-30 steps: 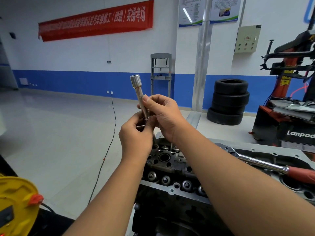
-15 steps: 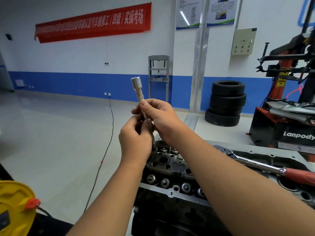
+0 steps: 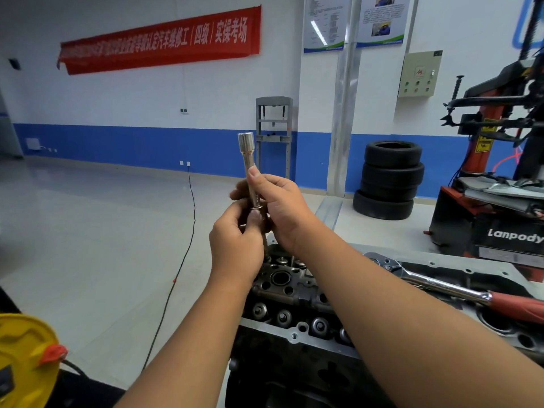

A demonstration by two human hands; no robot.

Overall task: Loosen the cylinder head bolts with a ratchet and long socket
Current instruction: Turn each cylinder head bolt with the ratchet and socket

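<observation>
Two hands meet above the cylinder head [image 3: 282, 293]. I see my left hand [image 3: 235, 245] pinching something small under the long socket [image 3: 249, 160], which my right hand [image 3: 282, 207] grips upright. Fumbling could drop it into the head's open bores. Right of the head, the ratchet [image 3: 441, 287] lies unheld.
</observation>
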